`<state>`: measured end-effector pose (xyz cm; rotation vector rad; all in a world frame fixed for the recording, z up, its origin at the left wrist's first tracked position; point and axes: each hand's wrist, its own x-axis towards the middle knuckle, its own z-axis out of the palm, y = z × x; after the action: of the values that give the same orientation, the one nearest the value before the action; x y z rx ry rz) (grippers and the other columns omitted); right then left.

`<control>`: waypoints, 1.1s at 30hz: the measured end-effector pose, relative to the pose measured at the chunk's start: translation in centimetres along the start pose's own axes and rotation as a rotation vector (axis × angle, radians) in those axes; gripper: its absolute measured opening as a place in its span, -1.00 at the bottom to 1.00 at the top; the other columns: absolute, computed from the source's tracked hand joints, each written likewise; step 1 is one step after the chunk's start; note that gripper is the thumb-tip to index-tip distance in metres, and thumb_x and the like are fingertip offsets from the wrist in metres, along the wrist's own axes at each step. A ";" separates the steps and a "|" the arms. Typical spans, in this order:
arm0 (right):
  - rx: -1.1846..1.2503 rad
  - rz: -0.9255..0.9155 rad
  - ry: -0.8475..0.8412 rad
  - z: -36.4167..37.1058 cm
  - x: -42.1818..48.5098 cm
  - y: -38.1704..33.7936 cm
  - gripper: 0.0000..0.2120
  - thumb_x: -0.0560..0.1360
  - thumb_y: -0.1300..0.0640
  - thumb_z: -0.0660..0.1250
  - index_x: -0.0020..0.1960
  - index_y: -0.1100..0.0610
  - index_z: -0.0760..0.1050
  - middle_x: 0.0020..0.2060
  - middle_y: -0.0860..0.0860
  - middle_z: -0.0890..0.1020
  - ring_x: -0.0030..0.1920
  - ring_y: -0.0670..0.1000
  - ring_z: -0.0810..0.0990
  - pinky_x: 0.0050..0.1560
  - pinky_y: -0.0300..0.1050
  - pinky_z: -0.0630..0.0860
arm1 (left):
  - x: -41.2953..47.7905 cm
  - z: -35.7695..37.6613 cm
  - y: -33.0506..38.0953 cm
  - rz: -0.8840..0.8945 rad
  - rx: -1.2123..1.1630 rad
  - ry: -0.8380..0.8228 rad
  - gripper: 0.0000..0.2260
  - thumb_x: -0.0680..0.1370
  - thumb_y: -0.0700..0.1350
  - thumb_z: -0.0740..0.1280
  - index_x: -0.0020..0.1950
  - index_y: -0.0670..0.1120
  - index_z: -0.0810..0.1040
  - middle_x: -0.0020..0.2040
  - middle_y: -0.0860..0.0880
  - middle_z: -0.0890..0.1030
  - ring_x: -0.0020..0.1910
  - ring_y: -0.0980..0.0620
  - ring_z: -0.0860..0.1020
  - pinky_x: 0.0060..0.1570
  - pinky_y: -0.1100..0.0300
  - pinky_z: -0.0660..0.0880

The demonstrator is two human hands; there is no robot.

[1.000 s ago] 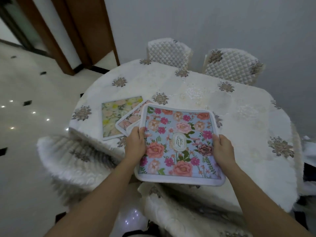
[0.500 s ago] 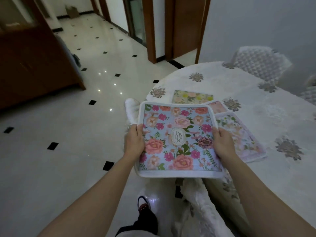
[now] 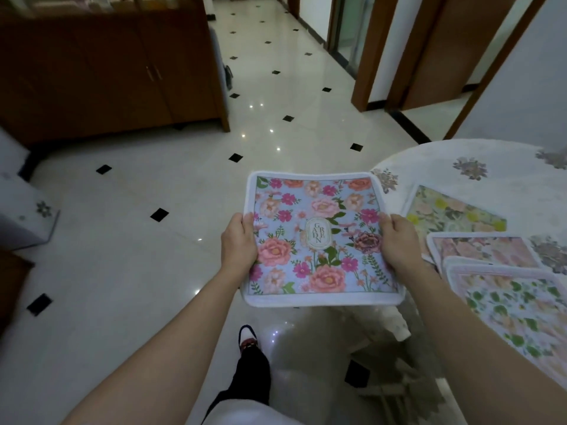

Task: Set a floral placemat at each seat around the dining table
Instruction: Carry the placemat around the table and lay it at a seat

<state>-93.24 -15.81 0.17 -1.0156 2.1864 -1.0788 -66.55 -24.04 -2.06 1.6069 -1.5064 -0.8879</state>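
Two hands grip one blue floral placemat (image 3: pixel 322 240) by its side edges, the left hand (image 3: pixel 238 243) closed on the left edge and the right hand (image 3: pixel 399 242) on the right, thumbs on top. Its oval centre label reads "GARDEN". It is held flat over the tiled floor (image 3: pixel 153 179), just left of the dining table (image 3: pixel 478 157), where three more placemats (image 3: pixel 454 214) lie.

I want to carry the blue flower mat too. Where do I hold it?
Hold the blue mat by its two side edges, one hand from each side, as the left hand and right hand do. It is wide, flat and floppy, so gripping both middles keeps it level.
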 end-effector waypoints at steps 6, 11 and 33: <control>-0.011 0.031 -0.059 8.8 8.7 -6.6 -0.61 0.61 -0.14 0.08 -0.12 0.11 0.51 -0.23 0.10 0.68 -0.21 0.12 0.68 -0.12 0.14 0.63 | 12.8 -2.3 -2.3 -0.041 -0.005 0.002 -0.64 0.68 0.06 0.06 -0.03 -0.18 0.47 -0.12 -0.10 0.60 -0.17 -0.05 0.57 -0.22 0.06 0.50; 0.021 0.075 -0.116 14.8 15.0 -12.3 -0.56 0.62 -0.13 0.08 -0.07 0.20 0.53 -0.24 0.14 0.70 -0.26 0.11 0.71 -0.17 0.18 0.65 | 22.6 -4.6 -2.5 -0.043 -0.024 -0.021 -0.68 0.69 0.04 0.07 -0.04 -0.16 0.46 -0.18 0.07 0.57 -0.21 0.21 0.54 -0.34 0.27 0.41; 0.053 0.142 -0.028 25.8 43.9 -17.3 -0.57 0.57 -0.22 0.06 -0.14 0.11 0.45 -0.23 0.14 0.66 -0.20 0.16 0.68 -0.12 0.23 0.62 | 54.2 5.7 0.5 -0.014 0.043 -0.089 -0.65 0.68 0.03 0.08 -0.07 -0.21 0.44 -0.23 -0.04 0.56 -0.26 0.01 0.55 -0.29 0.08 0.49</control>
<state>-94.71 -69.33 -4.72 -0.8340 2.1597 -1.0450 -68.12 -78.45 -4.12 1.6295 -1.5873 -0.9519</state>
